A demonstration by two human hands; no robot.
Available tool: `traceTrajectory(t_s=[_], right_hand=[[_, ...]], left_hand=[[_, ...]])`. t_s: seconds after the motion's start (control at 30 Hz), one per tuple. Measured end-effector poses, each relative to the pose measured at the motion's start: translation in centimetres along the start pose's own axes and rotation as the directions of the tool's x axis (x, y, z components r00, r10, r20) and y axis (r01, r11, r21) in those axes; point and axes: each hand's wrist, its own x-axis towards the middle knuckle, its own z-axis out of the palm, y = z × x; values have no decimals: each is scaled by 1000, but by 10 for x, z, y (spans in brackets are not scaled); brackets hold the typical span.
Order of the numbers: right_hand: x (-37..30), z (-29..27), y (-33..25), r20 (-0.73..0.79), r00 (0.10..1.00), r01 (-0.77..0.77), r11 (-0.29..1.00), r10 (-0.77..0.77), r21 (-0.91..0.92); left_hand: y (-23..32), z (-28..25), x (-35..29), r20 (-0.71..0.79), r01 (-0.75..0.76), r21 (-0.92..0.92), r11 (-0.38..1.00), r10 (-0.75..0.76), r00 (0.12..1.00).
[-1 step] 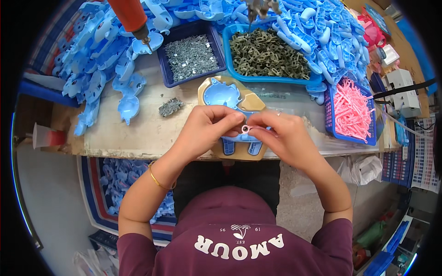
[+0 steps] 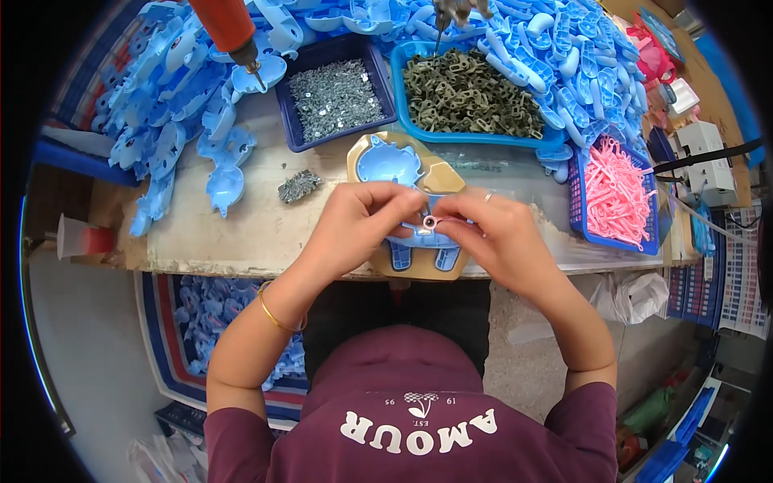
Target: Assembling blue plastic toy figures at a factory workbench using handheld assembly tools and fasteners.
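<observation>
Close together over a tan fixture (image 2: 439, 175), both my hands are closed in a pinch. Between the fingertips of my right hand (image 2: 503, 233) is a pink plastic piece with a ring end (image 2: 430, 222); a dark spot shows inside the ring. My left hand (image 2: 362, 221) pinches beside the ring, and whatever lies between its fingertips is too small to make out. A light blue hollow plastic shell (image 2: 388, 163) lies in the fixture, its rounded part beyond my hands and two leg-like parts (image 2: 400, 256) nearer me. My fingers cover its middle.
Behind the fixture stand a dark blue tray of screws (image 2: 334, 97) and a blue tray of dark clips (image 2: 471, 92). A pink-piece basket (image 2: 576, 209) is at right, a screw pile (image 2: 299, 187) at left. An orange power screwdriver (image 2: 225, 28) hangs above; blue shells (image 2: 165, 105) heap behind.
The pink ring has shifted very slightly away from me, along with my fingertips. Both hands keep their pinch; nothing else has visibly moved.
</observation>
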Motion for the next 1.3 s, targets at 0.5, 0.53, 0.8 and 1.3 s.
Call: traceTrajectory(t_s=[0.5,0.53,0.8,1.3], right_hand=[[15,43,10,-22,988,137,939,-152,-315],[16,42,10,-21,989,136,939,-150,-315],[19,42,5,20,981,188,926,-192,-328],[27,42,14,161,960,274,901,-231,-337]], left_hand=[[-12,-30,-12,-24,-429,757,492,678,735],[-13,-31,-12,47,-464,779,423,697,715],[-20,-32,-12,151,-512,801,309,725,672],[-21,-32,-18,485,-587,810,-11,575,659]])
